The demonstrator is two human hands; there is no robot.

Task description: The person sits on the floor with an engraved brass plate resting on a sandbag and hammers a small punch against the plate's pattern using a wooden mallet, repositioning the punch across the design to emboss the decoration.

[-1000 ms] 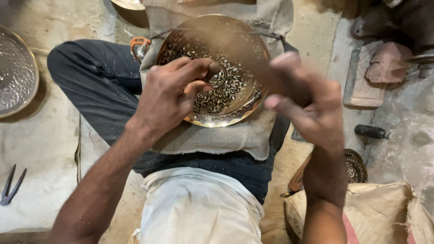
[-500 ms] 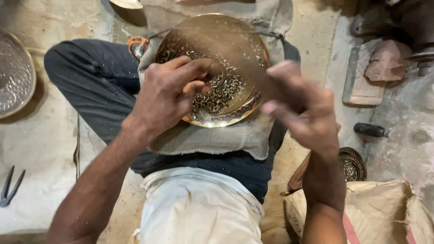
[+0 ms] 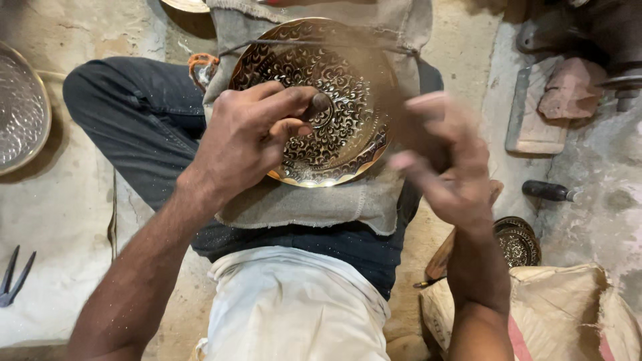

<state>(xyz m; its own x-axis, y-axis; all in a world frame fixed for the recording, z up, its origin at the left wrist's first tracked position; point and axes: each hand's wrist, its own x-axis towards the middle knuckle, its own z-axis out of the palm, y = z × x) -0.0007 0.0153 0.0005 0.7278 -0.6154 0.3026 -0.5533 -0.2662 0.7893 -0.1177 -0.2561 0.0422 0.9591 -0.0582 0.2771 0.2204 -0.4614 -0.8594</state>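
Seated on a concrete floor point(image 3: 461, 40), dark trousers point(image 3: 127, 127) drawn up, grey cloth point(image 3: 321, 200) draped over the lap. Resting on that cloth, tilted toward the camera: an engraved brass plate point(image 3: 341, 107), scrollwork over its whole face. Left hand point(image 3: 251, 137) lying on the plate's near left part, grip clenched around a small round-headed punch point(image 3: 319, 102) held against the metal. Right hand point(image 3: 441, 157) raised just right of the plate's rim, motion-blurred; grip cannot be told. Hammered silver dish point(image 3: 20, 110) at far left. Burlap sack point(image 3: 568, 314) at lower right, smaller engraved disc point(image 3: 518, 241) beside it. Dark-handled tool point(image 3: 552, 192) further right.
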